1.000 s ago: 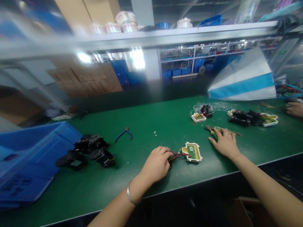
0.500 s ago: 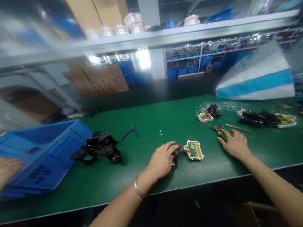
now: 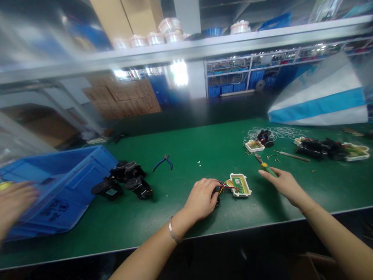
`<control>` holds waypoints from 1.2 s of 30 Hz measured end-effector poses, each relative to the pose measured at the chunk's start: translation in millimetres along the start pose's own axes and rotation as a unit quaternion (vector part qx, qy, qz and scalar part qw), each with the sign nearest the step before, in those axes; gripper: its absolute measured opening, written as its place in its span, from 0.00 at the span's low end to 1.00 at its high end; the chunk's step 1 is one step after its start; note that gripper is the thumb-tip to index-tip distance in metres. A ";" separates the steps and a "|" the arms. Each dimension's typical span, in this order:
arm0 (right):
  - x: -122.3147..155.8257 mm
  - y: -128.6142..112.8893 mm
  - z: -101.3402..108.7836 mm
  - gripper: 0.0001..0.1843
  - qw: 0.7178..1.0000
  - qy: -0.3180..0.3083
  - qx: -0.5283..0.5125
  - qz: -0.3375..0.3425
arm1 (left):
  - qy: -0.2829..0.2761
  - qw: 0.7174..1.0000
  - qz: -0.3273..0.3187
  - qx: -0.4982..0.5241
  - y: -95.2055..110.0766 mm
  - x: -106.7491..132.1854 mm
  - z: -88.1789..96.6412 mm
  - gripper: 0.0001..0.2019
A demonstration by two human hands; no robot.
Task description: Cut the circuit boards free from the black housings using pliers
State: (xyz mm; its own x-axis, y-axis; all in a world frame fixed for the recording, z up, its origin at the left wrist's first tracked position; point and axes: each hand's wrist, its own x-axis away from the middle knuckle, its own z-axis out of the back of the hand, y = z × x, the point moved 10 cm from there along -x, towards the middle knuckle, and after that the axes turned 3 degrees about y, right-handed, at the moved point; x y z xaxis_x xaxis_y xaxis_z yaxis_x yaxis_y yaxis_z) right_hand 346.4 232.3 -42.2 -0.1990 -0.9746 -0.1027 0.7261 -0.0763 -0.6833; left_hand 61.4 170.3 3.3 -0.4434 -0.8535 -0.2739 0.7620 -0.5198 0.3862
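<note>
Circuit tray (image 3: 240,185): small white open-topped housing with a green board seated inside; yellow trim is seen along one edge; laid flat on the green surface (image 3: 186,217) near its front edge.
Wires (image 3: 223,186): red, yellow and dark leads are run from the tray's left side to a small black part (image 3: 216,195), mostly hidden under the fingers.
Left hand (image 3: 202,198): knuckles up, grip closed loosely on the black part at the wire ends; a bracelet is worn at the wrist.
Right hand (image 3: 284,183): held just right of the tray, not touching it; fingers extended, grip narrow; whether the tool is pinched cannot be told.
Green-handled tool (image 3: 264,165): lies at the right fingertips, tip pointing away.
Blue-handled pliers (image 3: 163,162): well left of the tray, lying open.
Black parts (image 3: 125,181): heaped beside a blue bin (image 3: 55,190).
Another person's hand (image 3: 13,202): blurred, at the bin's near corner.
</note>
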 end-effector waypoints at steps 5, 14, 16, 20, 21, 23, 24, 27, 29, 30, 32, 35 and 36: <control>2.2 -40.8 -44.0 0.30 0.995 -0.084 0.056 0.024 | 0.006 1.000 0.008 0.008 -2.9 0.5 0.0 0.07; -2.7 -58.4 -74.9 0.20 0.984 -0.101 0.141 0.042 | 0.018 1.000 0.018 0.011 -5.7 2.6 -0.2 0.19; -1.9 -62.6 -74.0 0.19 0.981 -0.094 0.159 0.055 | 0.011 1.000 0.008 0.000 -3.4 2.3 -0.6 0.12; 0.3 -61.2 -62.5 0.21 0.976 -0.075 0.193 0.070 | 0.015 1.000 0.020 0.000 -5.9 2.4 0.2 0.08; 1.4 -59.1 -58.4 0.21 0.975 -0.072 0.198 0.074 | 0.019 1.000 0.024 -0.001 -6.9 2.6 0.6 0.08; 4.3 -54.4 -50.9 0.21 0.973 -0.073 0.203 0.085 | 0.027 0.999 0.028 -0.005 -7.9 3.2 1.0 0.09; 6.0 -52.4 -47.9 0.21 0.972 -0.075 0.203 0.091 | 0.029 0.999 0.030 -0.007 -8.3 3.5 0.8 0.10; 11.4 -48.6 -44.8 0.21 0.970 -0.085 0.198 0.111 | 0.030 0.998 0.053 -0.006 -12.5 4.4 -0.1 0.11; 14.3 -47.7 -45.6 0.21 0.970 -0.087 0.193 0.118 | 0.034 0.996 0.079 -0.002 -17.5 4.6 0.3 0.12; 15.4 -47.2 -46.2 0.21 0.970 -0.086 0.191 0.119 | 0.035 0.995 0.089 0.000 -19.8 4.4 0.7 0.12; 16.9 -46.2 -46.9 0.22 0.972 -0.082 0.188 0.119 | 0.041 0.993 0.107 0.012 -24.6 3.8 2.3 0.12; 19.0 -45.1 -46.3 0.22 0.972 -0.074 0.183 0.124 | 0.061 0.986 0.136 0.068 -33.7 3.3 6.8 0.08; 20.0 -45.2 -46.2 0.22 0.972 -0.073 0.181 0.129 | 0.069 0.983 0.144 0.088 -36.3 3.4 8.2 0.07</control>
State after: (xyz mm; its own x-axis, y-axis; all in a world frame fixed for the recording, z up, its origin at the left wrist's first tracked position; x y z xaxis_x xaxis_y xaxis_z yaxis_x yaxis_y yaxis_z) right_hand 279.2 226.0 -46.7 0.0964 -0.9887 -0.1150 0.9288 0.1309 -0.3468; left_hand 28.3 185.9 -4.4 -0.1445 -0.9594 -0.2424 0.7476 -0.2663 0.6085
